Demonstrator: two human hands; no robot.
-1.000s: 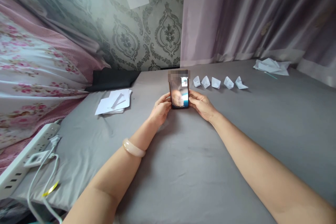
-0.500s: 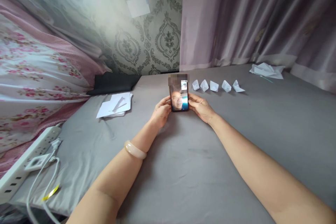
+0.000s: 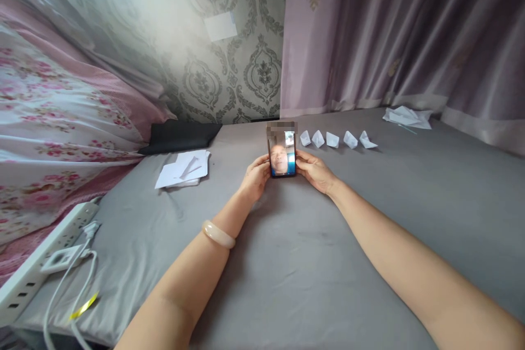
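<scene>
A smartphone (image 3: 282,153) stands upright above the grey sheet, its lit screen toward me with a video call of a person on it. My left hand (image 3: 256,176) grips the phone's left edge, and a pale bangle (image 3: 219,234) circles that forearm. On the other edge my right hand (image 3: 315,171) is closed round the phone's lower right side. Fingers behind the phone are hidden. Just right of the phone, several folded white paper pieces (image 3: 332,140) sit in a row. To the left lies a stack of white paper (image 3: 182,169).
Crumpled or folded white paper (image 3: 407,117) lies at the back right beside a thin green stick (image 3: 407,129). A black folded cloth or bag (image 3: 180,136) is at the back left. A white power strip (image 3: 45,262) with cables runs along the left edge, near a yellow strip (image 3: 85,305).
My view has tilted up slightly, so the scene sits a little lower in the picture. Both hands keep hold of the phone, and the picture on its screen has shifted.
</scene>
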